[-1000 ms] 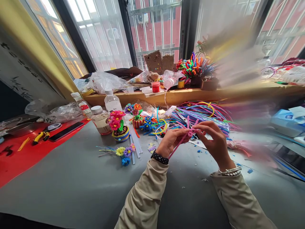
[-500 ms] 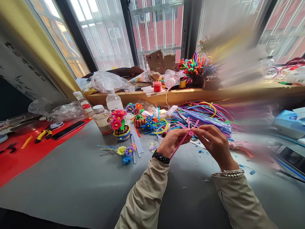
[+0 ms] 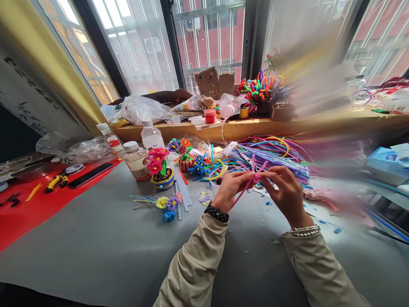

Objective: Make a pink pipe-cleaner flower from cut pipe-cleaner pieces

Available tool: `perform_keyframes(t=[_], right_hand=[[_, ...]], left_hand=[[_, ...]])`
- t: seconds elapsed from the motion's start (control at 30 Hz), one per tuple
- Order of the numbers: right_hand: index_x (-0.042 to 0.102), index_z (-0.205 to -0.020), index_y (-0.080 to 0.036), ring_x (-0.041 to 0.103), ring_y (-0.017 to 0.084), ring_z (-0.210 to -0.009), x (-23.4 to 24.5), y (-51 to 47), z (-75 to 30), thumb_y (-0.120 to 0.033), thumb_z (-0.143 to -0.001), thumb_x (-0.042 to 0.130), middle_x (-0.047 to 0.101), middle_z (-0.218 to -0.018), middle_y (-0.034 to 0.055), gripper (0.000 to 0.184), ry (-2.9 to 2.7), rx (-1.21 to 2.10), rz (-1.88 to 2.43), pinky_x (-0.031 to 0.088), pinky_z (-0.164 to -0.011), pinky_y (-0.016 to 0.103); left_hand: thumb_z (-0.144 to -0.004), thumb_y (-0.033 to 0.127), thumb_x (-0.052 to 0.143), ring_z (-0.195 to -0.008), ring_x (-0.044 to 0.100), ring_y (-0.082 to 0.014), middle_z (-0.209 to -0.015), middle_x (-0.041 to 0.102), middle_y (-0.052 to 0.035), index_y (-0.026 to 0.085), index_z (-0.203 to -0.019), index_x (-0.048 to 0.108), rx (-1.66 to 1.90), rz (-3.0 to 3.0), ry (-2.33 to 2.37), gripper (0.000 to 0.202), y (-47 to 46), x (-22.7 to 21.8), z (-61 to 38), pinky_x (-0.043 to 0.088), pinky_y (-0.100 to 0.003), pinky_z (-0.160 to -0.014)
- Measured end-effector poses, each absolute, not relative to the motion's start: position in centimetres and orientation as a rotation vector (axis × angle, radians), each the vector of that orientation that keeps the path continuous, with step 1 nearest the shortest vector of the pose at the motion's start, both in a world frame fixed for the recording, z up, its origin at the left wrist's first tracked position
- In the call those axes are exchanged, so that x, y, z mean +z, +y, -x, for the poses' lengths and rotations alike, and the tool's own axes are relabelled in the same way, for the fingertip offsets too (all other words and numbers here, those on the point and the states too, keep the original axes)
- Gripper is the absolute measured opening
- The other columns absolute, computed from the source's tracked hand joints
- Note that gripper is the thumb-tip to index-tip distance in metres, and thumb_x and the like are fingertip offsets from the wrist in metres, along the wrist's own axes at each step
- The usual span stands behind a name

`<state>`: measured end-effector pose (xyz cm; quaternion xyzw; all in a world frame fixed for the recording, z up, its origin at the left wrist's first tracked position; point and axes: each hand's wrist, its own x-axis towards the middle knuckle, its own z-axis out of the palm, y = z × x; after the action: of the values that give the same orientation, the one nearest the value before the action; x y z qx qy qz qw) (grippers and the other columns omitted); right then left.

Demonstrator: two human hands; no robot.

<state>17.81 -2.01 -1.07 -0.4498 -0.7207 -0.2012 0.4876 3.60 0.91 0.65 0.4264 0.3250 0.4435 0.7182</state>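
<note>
Pink pipe cleaners (image 3: 241,194) cross between my two hands, with short ends standing up and a longer strand slanting down under the left wrist. My left hand (image 3: 230,187) is closed, thumb and forefinger pinching them from the left. From the right, my right hand (image 3: 286,192) pinches the same crossing with its fingertips. Both hands are held above the grey table (image 3: 121,256). Behind them lies a heap of coloured pipe cleaners (image 3: 271,155). Finished pipe-cleaner flowers (image 3: 169,204) lie to the left, and a small pot of pink flowers (image 3: 161,166) stands behind those.
Bottles (image 3: 136,160) stand at the back left. On a red sheet (image 3: 86,179) are a phone (image 3: 91,175) and yellow-handled pliers (image 3: 57,182). Clear glue sticks (image 3: 183,187) lie near the flowers. A cluttered windowsill (image 3: 179,130) runs behind; a tissue pack (image 3: 388,164) is at right.
My right hand has shifted slightly left, and the fingers of both hands are closer around the crossing of the pink pipe cleaners. Both hands keep their pinch.
</note>
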Motion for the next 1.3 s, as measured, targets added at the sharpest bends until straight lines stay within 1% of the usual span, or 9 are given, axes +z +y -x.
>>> perform_keyframes(t=[0.13,0.27,0.43,0.53,0.67,0.77,0.83,1.0,1.3], right_hand=[[0.060,-0.075,-0.022,0.047,0.015,-0.065,-1.1,-1.8,-16.8,-0.025,-0.074,0.055,0.045,-0.078,0.0039,0.006,-1.592,-0.300,1.138,0.043,-0.056,0.029],[0.058,-0.065,-0.019,0.042,0.012,-0.058,-1.1,-1.4,-16.2,-0.032,-0.071,0.057,0.042,-0.075,0.0022,0.015,-1.391,0.148,1.192,0.040,-0.048,0.026],[0.057,-0.061,-0.018,0.048,0.013,-0.059,-2.1,-0.5,-16.4,-0.033,-0.064,0.061,0.052,-0.072,0.0026,0.016,-1.082,0.830,1.103,0.040,-0.047,0.025],[0.058,-0.062,-0.018,0.052,0.016,-0.065,-2.1,-0.4,-16.7,-0.032,-0.066,0.057,0.056,-0.073,0.0042,0.015,-1.090,0.988,1.054,0.042,-0.048,0.025],[0.060,-0.063,-0.018,0.051,0.020,-0.085,-1.1,-1.3,-17.3,-0.033,-0.069,0.056,0.052,-0.094,0.0071,0.016,-1.322,0.613,1.123,0.046,-0.058,0.029],[0.063,-0.076,-0.021,0.047,0.023,-0.094,-0.2,-2.1,-17.7,-0.028,-0.070,0.056,0.046,-0.104,0.0075,0.011,-1.371,0.136,1.120,0.047,-0.067,0.035],[0.064,-0.082,-0.025,0.044,0.024,-0.099,0.1,-2.4,-17.7,-0.023,-0.070,0.058,0.042,-0.112,0.0065,0.014,-1.442,-0.084,1.094,0.046,-0.072,0.038],[0.065,-0.083,-0.031,0.043,0.025,-0.103,-0.1,-2.3,-17.8,-0.020,-0.073,0.057,0.037,-0.123,0.0010,0.017,-1.679,-0.255,1.041,0.045,-0.075,0.040],[0.064,-0.082,-0.032,0.043,0.024,-0.100,-0.5,-2.1,-17.9,-0.023,-0.073,0.058,0.043,-0.116,0.0019,0.014,-1.709,-0.401,1.048,0.043,-0.075,0.038]], left_hand=[[-0.057,0.027,0.068,-0.061,0.056,-0.0110,-0.063,0.062,-0.0029,0.012,-0.064,0.065,1.181,-1.117,0.827,0.017,0.8,0.9,-4.0,0.042,-0.023,-0.065],[-0.061,0.030,0.065,-0.068,0.056,-0.0143,-0.071,0.063,-0.0037,0.017,-0.066,0.066,1.331,-1.452,0.938,0.014,0.5,1.1,-4.0,0.042,-0.024,-0.068],[-0.062,0.029,0.064,-0.082,0.054,-0.0173,-0.077,0.063,-0.0033,0.025,-0.068,0.067,1.343,-1.775,1.007,0.007,-0.1,1.1,-3.7,0.037,-0.025,-0.080],[-0.063,0.030,0.063,-0.077,0.055,-0.0163,-0.075,0.063,-0.0034,0.023,-0.067,0.067,1.296,-1.742,0.976,0.009,0.2,1.1,-3.5,0.039,-0.024,-0.075],[-0.060,0.033,0.064,-0.065,0.056,-0.0141,-0.065,0.063,-0.0038,0.015,-0.065,0.065,1.208,-1.423,0.885,0.018,1.0,1.3,-3.2,0.042,-0.025,-0.066],[-0.058,0.032,0.067,-0.065,0.057,-0.0123,-0.066,0.064,-0.0038,0.013,-0.067,0.066,1.141,-1.186,0.814,0.021,1.2,1.4,-2.9,0.042,-0.025,-0.068],[-0.057,0.031,0.068,-0.063,0.057,-0.0109,-0.066,0.064,-0.0038,0.012,-0.068,0.066,1.070,-1.093,0.780,0.022,1.1,1.4,-2.8,0.042,-0.024,-0.068],[-0.057,0.032,0.068,-0.061,0.057,-0.0101,-0.066,0.064,-0.0041,0.011,-0.072,0.066,0.936,-1.055,0.734,0.026,0.9,1.4,-2.7,0.041,-0.024,-0.067],[-0.057,0.034,0.068,-0.060,0.056,-0.0094,-0.065,0.063,-0.0044,0.010,-0.072,0.066,0.946,-1.083,0.745,0.028,0.9,1.4,-2.8,0.040,-0.024,-0.065]])
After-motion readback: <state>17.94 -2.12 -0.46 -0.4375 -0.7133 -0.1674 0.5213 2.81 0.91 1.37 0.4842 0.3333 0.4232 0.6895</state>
